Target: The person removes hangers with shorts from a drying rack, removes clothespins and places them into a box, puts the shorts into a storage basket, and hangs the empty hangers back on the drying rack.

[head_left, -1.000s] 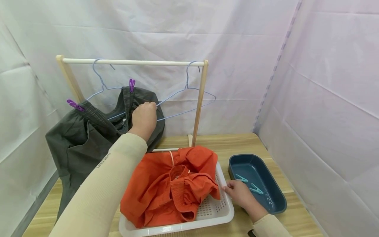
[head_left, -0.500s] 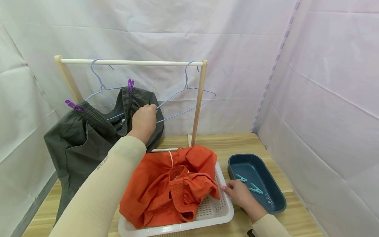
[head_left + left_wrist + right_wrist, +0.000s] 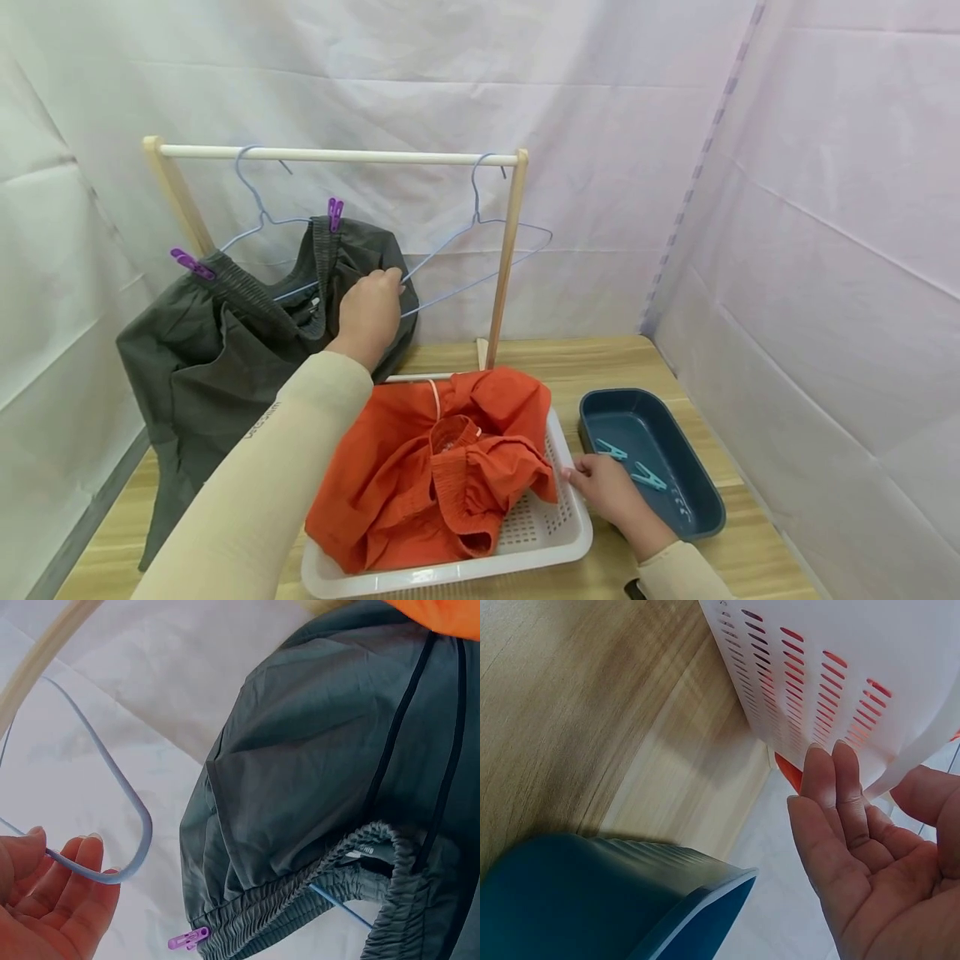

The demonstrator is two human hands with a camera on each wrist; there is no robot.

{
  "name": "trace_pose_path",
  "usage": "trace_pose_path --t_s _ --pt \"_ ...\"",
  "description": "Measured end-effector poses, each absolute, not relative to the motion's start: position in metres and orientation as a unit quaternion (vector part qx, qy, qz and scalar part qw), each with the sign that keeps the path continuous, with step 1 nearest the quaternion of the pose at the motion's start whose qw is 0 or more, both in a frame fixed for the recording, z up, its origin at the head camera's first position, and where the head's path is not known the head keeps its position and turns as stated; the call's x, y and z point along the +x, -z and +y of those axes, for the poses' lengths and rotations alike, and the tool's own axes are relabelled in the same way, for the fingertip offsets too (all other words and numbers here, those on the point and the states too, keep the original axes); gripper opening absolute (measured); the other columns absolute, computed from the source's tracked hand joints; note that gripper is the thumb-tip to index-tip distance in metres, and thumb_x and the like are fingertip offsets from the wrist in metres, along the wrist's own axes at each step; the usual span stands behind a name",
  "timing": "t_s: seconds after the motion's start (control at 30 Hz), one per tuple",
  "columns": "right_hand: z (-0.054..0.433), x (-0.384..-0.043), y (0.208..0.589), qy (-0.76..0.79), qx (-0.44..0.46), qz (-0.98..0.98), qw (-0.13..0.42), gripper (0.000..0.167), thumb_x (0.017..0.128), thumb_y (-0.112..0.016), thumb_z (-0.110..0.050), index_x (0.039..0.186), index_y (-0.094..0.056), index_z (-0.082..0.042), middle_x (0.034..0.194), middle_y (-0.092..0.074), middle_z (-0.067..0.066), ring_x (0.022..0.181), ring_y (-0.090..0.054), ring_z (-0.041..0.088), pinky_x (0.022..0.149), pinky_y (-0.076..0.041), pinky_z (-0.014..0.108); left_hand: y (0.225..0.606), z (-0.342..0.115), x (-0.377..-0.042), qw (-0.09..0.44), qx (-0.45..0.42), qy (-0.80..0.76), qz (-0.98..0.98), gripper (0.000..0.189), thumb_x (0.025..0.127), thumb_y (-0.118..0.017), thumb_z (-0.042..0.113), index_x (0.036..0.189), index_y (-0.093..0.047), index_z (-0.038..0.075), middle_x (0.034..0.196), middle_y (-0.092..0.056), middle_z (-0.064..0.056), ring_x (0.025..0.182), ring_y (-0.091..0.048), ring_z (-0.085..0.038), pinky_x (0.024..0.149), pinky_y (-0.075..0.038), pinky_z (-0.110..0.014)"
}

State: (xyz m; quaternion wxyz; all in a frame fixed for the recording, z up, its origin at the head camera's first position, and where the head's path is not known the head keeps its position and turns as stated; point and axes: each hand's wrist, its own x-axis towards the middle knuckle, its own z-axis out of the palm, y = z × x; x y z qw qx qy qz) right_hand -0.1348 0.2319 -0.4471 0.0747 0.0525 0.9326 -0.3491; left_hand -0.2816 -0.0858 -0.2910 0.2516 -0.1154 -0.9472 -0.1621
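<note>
My left hand (image 3: 370, 312) pinches one end of a blue wire hanger (image 3: 145, 825) between thumb and fingers. That hanger is bare and hooks over the rack's rail at the right. Dark grey elastic-waist pants (image 3: 247, 358) hang beside it from another blue hanger (image 3: 255, 196), fixed by a purple clothespin (image 3: 335, 215) at either side of the waistband. My right hand (image 3: 609, 492) grips the right rim of a white basket (image 3: 450, 573), thumb over the edge and fingers against the slotted outer wall. Crumpled orange pants (image 3: 397, 500) with an elastic waist lie in the basket.
A wooden rack (image 3: 506, 258) with a white rail (image 3: 375, 157) stands behind the basket. To the right, a dark blue tub (image 3: 708, 500) on the wooden table (image 3: 600, 358) holds two light teal clothespins (image 3: 649, 477). White cloth walls (image 3: 637, 125) enclose the back and sides.
My left hand has dipped slightly with the hanger's near end, and the hanger's far end has risen a little. The right hand stays on the basket rim.
</note>
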Motion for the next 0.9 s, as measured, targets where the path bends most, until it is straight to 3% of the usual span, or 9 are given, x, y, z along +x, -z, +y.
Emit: trace_pose_path --t_s 0.53,0.7,0.9 --pt "0.231 -0.134 0.446 0.357 0.054 0.929 0.078 0.014 0.092 -0.064 -0.014 0.094 -0.07 -0.003 0.077 -0.065 0.002 0.067 -0.055 0.013 0.057 -0.047 0.027 0.298 -0.092 -0.271 0.231 -0.117 0.167 -0.951 0.028 0.096 -0.06 0.017 0.117 -0.062 -0.003 0.098 -0.065 -0.023 0.088 -0.065 -0.039 0.074 -0.055 -0.05" --pt "0.231 -0.134 0.447 0.361 0.056 0.928 0.075 0.016 0.092 -0.064 -0.017 0.095 -0.071 -0.003 0.079 -0.065 0.002 0.068 -0.055 0.013 0.058 -0.047 0.028 0.301 -0.098 -0.266 0.239 -0.124 0.178 -0.946 0.029 0.096 -0.061 0.016 0.117 -0.062 -0.003 0.096 -0.065 -0.023 0.087 -0.065 -0.039 0.074 -0.055 -0.05" --pt "0.233 -0.134 0.446 0.345 0.052 0.934 0.071 0.019 0.09 -0.068 -0.02 0.093 -0.071 -0.002 0.08 -0.067 0.002 0.069 -0.056 0.013 0.059 -0.048 0.029 0.305 -0.109 -0.259 0.224 -0.116 0.186 -0.95 0.031 0.097 -0.059 0.017 0.12 -0.06 -0.003 0.106 -0.065 -0.024 0.093 -0.064 -0.039 0.081 -0.054 -0.051"
